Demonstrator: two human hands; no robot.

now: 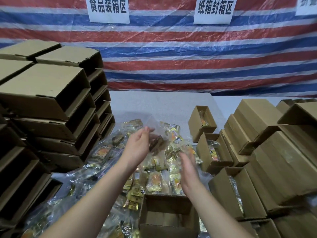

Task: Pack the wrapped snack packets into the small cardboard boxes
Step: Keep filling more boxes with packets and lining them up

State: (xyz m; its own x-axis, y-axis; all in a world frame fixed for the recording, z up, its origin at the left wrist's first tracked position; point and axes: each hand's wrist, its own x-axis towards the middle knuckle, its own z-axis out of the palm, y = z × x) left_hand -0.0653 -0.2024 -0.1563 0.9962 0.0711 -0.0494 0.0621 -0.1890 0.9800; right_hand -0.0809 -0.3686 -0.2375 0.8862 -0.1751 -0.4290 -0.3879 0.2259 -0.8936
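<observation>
Packet: our left hand [139, 143] gripped a clear-wrapped brown snack packet [157, 143], long axis slanting.
Right hand [187, 167]: released, empty.
Open box [164, 212]: we saw it below both hands, nearer the right.

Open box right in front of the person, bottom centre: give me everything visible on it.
The open box is small, plain brown corrugated cardboard, standing upright with its top open at the near edge of the table. Its far flap stands up, and the inside that shows looks empty. Loose snack packets lie just behind it and along its left side. The right forearm passes over its right edge; neither hand touches it. Its near end runs out of frame.
</observation>
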